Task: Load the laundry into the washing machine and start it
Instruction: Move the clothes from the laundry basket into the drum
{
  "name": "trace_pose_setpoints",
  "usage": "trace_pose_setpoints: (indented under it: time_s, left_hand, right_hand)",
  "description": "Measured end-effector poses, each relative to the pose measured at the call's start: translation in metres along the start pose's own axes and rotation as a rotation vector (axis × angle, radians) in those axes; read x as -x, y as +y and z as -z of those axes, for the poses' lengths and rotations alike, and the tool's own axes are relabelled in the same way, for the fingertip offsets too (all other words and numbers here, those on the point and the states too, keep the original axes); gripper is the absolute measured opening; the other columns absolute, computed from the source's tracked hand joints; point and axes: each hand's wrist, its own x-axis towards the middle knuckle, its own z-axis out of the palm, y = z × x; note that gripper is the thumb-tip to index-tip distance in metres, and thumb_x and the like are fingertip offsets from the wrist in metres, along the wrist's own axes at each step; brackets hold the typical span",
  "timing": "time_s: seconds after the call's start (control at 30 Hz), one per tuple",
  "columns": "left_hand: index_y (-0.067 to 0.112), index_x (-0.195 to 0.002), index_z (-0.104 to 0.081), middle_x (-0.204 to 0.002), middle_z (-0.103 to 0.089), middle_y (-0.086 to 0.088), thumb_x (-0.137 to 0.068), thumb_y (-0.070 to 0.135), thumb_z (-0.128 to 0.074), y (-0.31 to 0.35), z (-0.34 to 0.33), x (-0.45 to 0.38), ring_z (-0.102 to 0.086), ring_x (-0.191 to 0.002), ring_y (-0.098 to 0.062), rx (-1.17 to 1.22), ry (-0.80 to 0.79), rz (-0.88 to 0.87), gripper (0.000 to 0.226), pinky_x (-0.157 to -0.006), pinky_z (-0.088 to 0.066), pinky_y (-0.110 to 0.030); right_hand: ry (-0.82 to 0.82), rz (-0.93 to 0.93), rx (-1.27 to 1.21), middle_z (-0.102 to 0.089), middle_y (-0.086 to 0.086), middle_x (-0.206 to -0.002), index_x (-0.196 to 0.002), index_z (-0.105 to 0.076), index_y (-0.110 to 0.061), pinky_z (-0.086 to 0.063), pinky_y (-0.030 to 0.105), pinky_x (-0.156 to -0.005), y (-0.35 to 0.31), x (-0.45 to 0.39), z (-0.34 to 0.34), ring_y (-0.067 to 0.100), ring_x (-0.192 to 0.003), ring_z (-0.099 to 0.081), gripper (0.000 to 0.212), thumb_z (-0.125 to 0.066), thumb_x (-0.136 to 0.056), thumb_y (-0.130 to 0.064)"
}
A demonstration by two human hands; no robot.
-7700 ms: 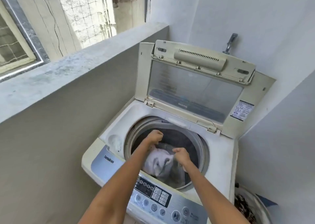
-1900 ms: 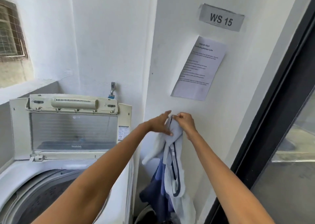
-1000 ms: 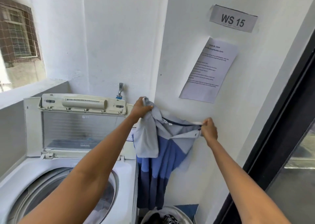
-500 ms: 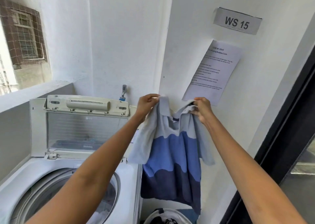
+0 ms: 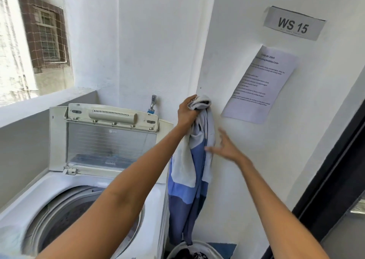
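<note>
Blue shirt (image 5: 189, 172) now bunched in left hand (image 5: 186, 111) grip only; right hand (image 5: 225, 149) released.

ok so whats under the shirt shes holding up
Below the shirt, gripped at its top by the left hand, sits a pale laundry basket with dark clothes inside. The shirt's hem reaches its rim. Most of the basket is cut off by the frame edge.

Bright daylight from the window (image 5: 37, 41) floods white walls; right hand (image 5: 225, 146) motion-blurred, edges curved.
</note>
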Motion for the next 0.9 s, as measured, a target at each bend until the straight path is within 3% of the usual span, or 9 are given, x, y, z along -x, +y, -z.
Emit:
trace_pose_setpoints:
  time_s: [0.07, 0.13, 0.2, 0.27, 0.37, 0.47, 0.57, 0.73, 0.9]
  left_hand:
    - [-0.001, -0.122, -0.059, -0.117, -0.064, -0.016, -0.078, -0.005, -0.069, 0.016, 0.011, -0.010, -0.060, -0.101, -0.016, 0.080, -0.006, -0.022, 0.045, -0.082, -0.048, -0.010]
    - [-0.001, -0.119, -0.059, -0.114, -0.065, -0.012, -0.076, -0.005, -0.071, 0.030, 0.025, -0.016, -0.059, -0.099, -0.014, 0.103, -0.022, -0.041, 0.045, -0.084, -0.049, -0.012]
    - [0.001, -0.120, -0.060, -0.116, -0.065, -0.011, -0.072, 0.004, -0.076, 0.036, 0.042, -0.020, -0.060, -0.103, -0.015, 0.052, -0.049, -0.069, 0.050, -0.090, -0.049, -0.021]
    - [0.003, -0.124, -0.058, -0.121, -0.063, -0.014, -0.075, 0.007, -0.075, 0.042, 0.064, -0.023, -0.059, -0.110, -0.020, -0.016, -0.041, -0.085, 0.052, -0.097, -0.048, -0.032]
    - [0.005, -0.128, -0.054, -0.125, -0.060, -0.013, -0.080, 0.016, -0.070, 0.060, 0.103, -0.030, -0.057, -0.115, -0.024, -0.147, 0.013, -0.172, 0.051, -0.099, -0.047, -0.037]
    - [0.011, -0.124, -0.057, -0.121, -0.062, -0.009, -0.078, 0.023, -0.063, 0.083, 0.136, -0.040, -0.058, -0.112, -0.022, -0.253, 0.059, -0.249, 0.047, -0.097, -0.048, -0.040]
    - [0.014, -0.119, -0.059, -0.114, -0.064, -0.002, -0.073, 0.024, -0.060, 0.106, 0.162, -0.044, -0.059, -0.108, -0.020, -0.290, 0.104, -0.255, 0.046, -0.095, -0.048, -0.038]
    - [0.013, -0.119, -0.058, -0.112, -0.063, -0.001, -0.077, 0.022, -0.061, 0.090, 0.212, -0.028, -0.059, -0.106, -0.017, -0.446, 0.083, -0.169, 0.043, -0.094, -0.047, -0.034]
    - [0.008, -0.125, -0.052, -0.120, -0.060, -0.012, -0.080, 0.019, -0.061, 0.036, 0.279, 0.005, -0.057, -0.113, -0.025, -0.603, 0.016, 0.018, 0.048, -0.099, -0.045, -0.039]
  right_hand:
    - [-0.049, -0.036, -0.092, -0.037, 0.010, -0.146, -0.146, -0.018, -0.010, -0.038, 0.030, -0.103, 0.019, 0.007, -0.046, 0.018, -0.125, -0.044, 0.092, -0.077, -0.077, -0.025]
    - [0.029, -0.093, -0.289, -0.056, 0.012, -0.123, -0.133, -0.036, -0.010, -0.044, 0.030, -0.089, 0.008, 0.008, -0.092, 0.021, -0.105, -0.055, 0.055, -0.066, -0.087, -0.017]
    - [0.165, -0.143, -0.384, -0.062, 0.008, -0.094, -0.105, -0.053, -0.009, -0.041, 0.028, -0.077, -0.019, 0.005, -0.124, 0.027, -0.094, -0.058, 0.012, -0.052, -0.093, -0.008]
    - [0.242, -0.153, -0.521, -0.058, 0.005, -0.079, -0.083, -0.052, -0.010, -0.039, 0.028, -0.068, -0.054, -0.002, -0.145, 0.027, -0.082, -0.056, 0.015, -0.045, -0.092, -0.001]
    - [0.285, -0.125, -0.826, -0.052, 0.006, -0.074, -0.080, -0.049, -0.010, -0.039, 0.022, -0.055, -0.114, -0.015, -0.165, 0.019, -0.064, -0.047, 0.020, -0.040, -0.093, 0.003]
    - [0.338, -0.078, -1.094, -0.050, 0.000, -0.072, -0.077, -0.048, -0.018, -0.040, 0.028, -0.066, -0.172, -0.023, -0.175, 0.017, -0.066, -0.047, 0.029, -0.039, -0.095, 0.003]
    - [0.330, -0.005, -1.038, -0.051, 0.000, -0.073, -0.077, -0.046, -0.018, -0.038, 0.032, -0.069, -0.206, -0.020, -0.182, 0.015, -0.065, -0.048, 0.028, -0.040, -0.093, 0.004]
    - [0.387, -0.003, -0.725, -0.064, 0.024, -0.091, -0.095, -0.063, 0.005, -0.033, 0.032, -0.067, -0.187, -0.011, -0.234, 0.035, -0.083, -0.058, 0.018, -0.049, -0.084, 0.007]
    - [0.050, -0.127, -0.434, -0.061, 0.029, -0.111, -0.111, -0.055, 0.012, -0.040, 0.040, -0.077, -0.137, -0.003, -0.291, 0.044, -0.104, -0.057, 0.025, -0.050, -0.088, 0.003]
